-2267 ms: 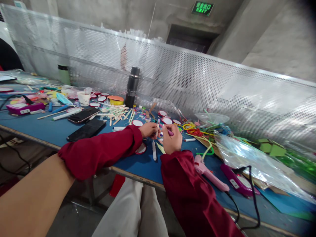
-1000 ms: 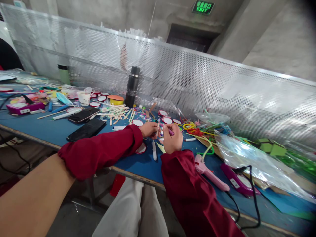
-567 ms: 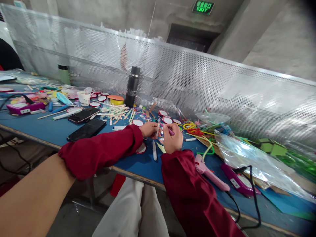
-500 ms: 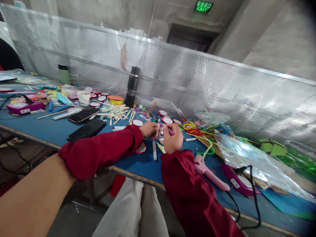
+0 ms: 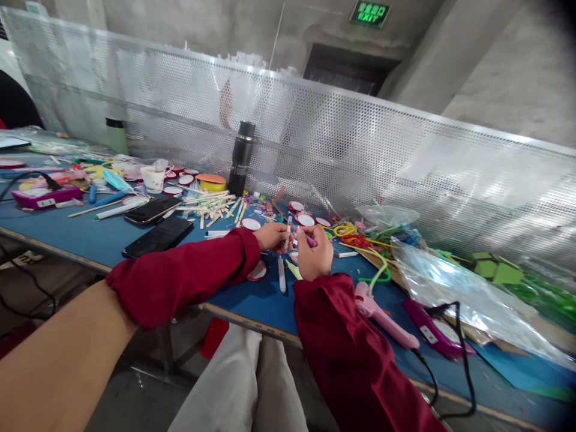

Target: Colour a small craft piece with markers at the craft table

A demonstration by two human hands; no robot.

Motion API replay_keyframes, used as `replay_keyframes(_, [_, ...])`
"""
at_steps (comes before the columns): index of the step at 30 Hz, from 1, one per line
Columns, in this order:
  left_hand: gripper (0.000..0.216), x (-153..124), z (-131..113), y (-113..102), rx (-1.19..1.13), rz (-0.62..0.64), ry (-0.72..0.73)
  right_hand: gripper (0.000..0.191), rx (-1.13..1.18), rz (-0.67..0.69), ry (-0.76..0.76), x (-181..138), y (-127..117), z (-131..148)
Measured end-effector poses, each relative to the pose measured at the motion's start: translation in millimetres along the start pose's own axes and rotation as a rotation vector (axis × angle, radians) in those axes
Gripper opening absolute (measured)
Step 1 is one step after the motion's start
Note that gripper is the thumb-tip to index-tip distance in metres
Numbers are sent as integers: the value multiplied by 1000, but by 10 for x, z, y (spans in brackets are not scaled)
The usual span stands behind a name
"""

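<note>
Both hands work close together over the blue table (image 5: 103,240), in dark red sleeves. My right hand (image 5: 315,259) is curled shut on a purple marker (image 5: 310,241) whose tip points left. My left hand (image 5: 271,236) is closed, pinching a thin white stick (image 5: 288,230) that stands between the two hands. A white marker (image 5: 281,273) and a red-rimmed white disc (image 5: 257,272) lie on the table just below the hands.
A black flask (image 5: 240,158) stands against the perforated metal screen (image 5: 315,144). Two phones (image 5: 157,236) lie at left beside wooden sticks (image 5: 216,204). A pink glue gun (image 5: 382,315), a purple device (image 5: 432,333) and a plastic bag (image 5: 459,294) sit at right.
Almost nothing differs; my right hand's fingers shift slightly on the purple marker while both hands stay in the same spot.
</note>
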State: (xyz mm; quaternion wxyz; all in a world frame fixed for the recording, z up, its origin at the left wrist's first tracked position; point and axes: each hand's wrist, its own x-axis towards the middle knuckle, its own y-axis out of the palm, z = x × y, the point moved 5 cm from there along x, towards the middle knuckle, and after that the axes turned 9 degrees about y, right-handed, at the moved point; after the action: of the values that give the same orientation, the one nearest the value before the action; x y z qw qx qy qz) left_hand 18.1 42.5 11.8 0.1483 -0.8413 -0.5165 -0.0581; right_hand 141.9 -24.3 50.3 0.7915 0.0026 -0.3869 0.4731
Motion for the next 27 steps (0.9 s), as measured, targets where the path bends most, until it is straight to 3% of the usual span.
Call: replay_keyframes(27, [19,-1,2,0,5,11,18,20,-1,-14,-5,-4,-20,32])
